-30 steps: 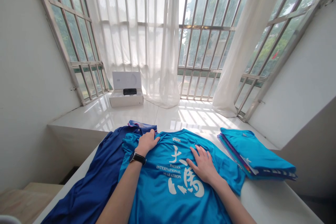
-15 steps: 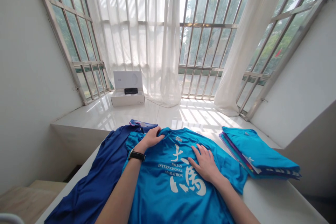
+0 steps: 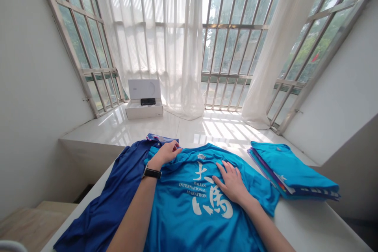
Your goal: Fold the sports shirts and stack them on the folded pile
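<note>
Head view: blue tee (image 3: 183, 220) spread flat, unfolded so far, on top of navy polo (image 3: 109, 193). L hand (image 3: 165, 155) half-curled at tee's collar, grip unclear; R hand (image 3: 232, 184) open, palm down on tee, no grip. Folded stack (image 3: 292, 171) just right, done pile w/ tees.

Turquoise T-shirt (image 3: 177, 220): white capitals in three lines read DALIAN / INTERNATIONAL / MARATHON (image 3: 192, 190). Two large white brush-style Chinese characters (image 3: 212, 193) sit around that wording, looks like 大 above and 馬 below, the lower one partly stylised. Small white logo (image 3: 201, 156) near the collar, too small to read. Folded turquoise shirts (image 3: 291, 169) at right carry a small mark, also unreadable.
</note>
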Demonstrator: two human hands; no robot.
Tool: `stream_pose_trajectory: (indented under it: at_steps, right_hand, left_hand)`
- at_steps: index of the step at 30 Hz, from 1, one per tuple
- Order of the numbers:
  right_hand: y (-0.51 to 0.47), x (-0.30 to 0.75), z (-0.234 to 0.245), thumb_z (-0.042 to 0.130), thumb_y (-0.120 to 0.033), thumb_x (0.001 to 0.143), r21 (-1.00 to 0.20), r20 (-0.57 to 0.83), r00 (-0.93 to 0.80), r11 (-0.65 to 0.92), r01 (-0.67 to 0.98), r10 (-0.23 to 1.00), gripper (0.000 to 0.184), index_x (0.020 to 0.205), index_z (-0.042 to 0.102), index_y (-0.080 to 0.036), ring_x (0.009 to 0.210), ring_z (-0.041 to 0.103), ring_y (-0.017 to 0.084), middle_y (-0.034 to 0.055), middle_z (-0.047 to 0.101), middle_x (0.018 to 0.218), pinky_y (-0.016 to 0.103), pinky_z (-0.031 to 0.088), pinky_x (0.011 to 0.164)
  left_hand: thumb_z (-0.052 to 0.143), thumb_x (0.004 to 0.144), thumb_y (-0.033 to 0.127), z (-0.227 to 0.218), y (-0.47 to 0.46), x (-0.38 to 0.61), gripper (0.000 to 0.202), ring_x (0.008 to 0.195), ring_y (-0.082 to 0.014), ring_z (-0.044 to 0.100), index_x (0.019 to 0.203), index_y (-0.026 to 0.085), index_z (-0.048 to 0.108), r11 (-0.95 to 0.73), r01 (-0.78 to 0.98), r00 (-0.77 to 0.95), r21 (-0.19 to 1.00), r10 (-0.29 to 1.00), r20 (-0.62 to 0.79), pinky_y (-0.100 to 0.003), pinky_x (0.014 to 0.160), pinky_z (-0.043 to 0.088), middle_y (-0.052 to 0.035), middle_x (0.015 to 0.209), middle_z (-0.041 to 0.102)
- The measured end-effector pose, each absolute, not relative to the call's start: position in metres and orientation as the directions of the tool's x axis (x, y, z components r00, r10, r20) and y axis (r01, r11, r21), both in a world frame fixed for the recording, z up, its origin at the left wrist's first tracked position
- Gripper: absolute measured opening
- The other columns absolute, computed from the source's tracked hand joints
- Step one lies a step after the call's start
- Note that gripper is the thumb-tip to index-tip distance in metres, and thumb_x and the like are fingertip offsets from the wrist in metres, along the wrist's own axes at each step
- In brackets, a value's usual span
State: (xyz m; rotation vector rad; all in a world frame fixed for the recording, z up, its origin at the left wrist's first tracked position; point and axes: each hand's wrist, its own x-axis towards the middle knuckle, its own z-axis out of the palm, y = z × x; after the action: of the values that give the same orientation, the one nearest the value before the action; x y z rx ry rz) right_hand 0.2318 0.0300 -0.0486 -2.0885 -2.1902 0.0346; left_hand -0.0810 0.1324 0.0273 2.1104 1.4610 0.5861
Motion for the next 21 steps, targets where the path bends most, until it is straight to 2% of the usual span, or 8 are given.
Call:
stream_pose_trajectory:
  at_steps: [4, 8, 10, 12, 17, 21]
  right_hand:
    - [0.030, 0.232, -0.047, 0.031, -0.067, 0.095, -0.099, 0.063, -0.049, 0.055, 0.994, 0.997, 0.071, 0.151, 0.041, -0.025, 0.147, 0.027, 0.033, 0.0113, 0.037, 0.158, 0.055, 0.020, 0.119]
    - [0.030, 0.231, -0.046, 0.031, -0.067, 0.095, -0.097, 0.057, -0.046, 0.052, 0.994, 0.997, 0.071, 0.151, 0.042, -0.025, 0.147, 0.028, 0.033, 0.0114, 0.037, 0.158, 0.055, 0.020, 0.118]
    - [0.029, 0.230, -0.046, 0.031, -0.067, 0.095, -0.093, 0.060, -0.043, 0.048, 0.995, 0.997, 0.070, 0.150, 0.042, -0.025, 0.147, 0.028, 0.033, 0.0111, 0.037, 0.158, 0.055, 0.020, 0.118]
    - [0.029, 0.230, -0.046, 0.032, -0.066, 0.095, -0.087, 0.069, -0.042, 0.048, 0.995, 0.997, 0.069, 0.150, 0.042, -0.026, 0.147, 0.028, 0.033, 0.0110, 0.038, 0.158, 0.055, 0.021, 0.118]
    - [0.030, 0.231, -0.048, 0.031, -0.067, 0.095, -0.092, 0.079, -0.050, 0.057, 0.994, 0.996, 0.070, 0.150, 0.042, -0.026, 0.147, 0.028, 0.033, 0.0109, 0.038, 0.158, 0.055, 0.020, 0.118]
    - [0.029, 0.230, -0.045, 0.031, -0.067, 0.095, -0.091, 0.067, -0.049, 0.055, 0.994, 0.997, 0.070, 0.150, 0.042, -0.025, 0.147, 0.027, 0.033, 0.0113, 0.038, 0.158, 0.055, 0.020, 0.119]
  left_hand:
    - [0.069, 0.073, 0.052, 0.026, 0.125, -0.078, 0.043, 0.092, -0.0264, 0.066, 0.102, 0.020, 0.063, -0.302, 0.798, 0.426, 0.522, 0.895, -0.134, -0.031, 0.076, 0.050, -0.0074, 0.102, 0.070]
    - [0.072, 0.070, 0.036, 0.032, 0.122, -0.075, 0.047, 0.099, -0.0279, 0.066, 0.113, 0.022, 0.060, -0.297, 0.822, 0.439, 0.486, 0.874, -0.209, -0.031, 0.080, 0.050, -0.0073, 0.110, 0.070]
    - [0.066, 0.072, 0.026, 0.034, 0.122, -0.074, 0.046, 0.103, -0.0280, 0.065, 0.118, 0.022, 0.060, -0.296, 0.827, 0.434, 0.478, 0.876, -0.209, -0.032, 0.084, 0.049, -0.0078, 0.114, 0.070]
    - [0.061, 0.076, 0.023, 0.033, 0.123, -0.074, 0.044, 0.105, -0.0283, 0.065, 0.120, 0.022, 0.060, -0.305, 0.819, 0.437, 0.486, 0.880, -0.185, -0.033, 0.088, 0.048, -0.0087, 0.116, 0.070]
    - [0.059, 0.084, 0.035, 0.032, 0.120, -0.066, 0.044, 0.107, -0.0290, 0.065, 0.125, 0.021, 0.059, -0.352, 0.790, 0.470, 0.502, 0.873, -0.128, -0.032, 0.089, 0.048, -0.0098, 0.119, 0.070]
    - [0.054, 0.088, 0.033, 0.034, 0.115, -0.054, 0.037, 0.098, -0.0262, 0.068, 0.123, 0.022, 0.060, -0.426, 0.764, 0.520, 0.485, 0.851, -0.072, -0.030, 0.082, 0.048, -0.0077, 0.109, 0.072]
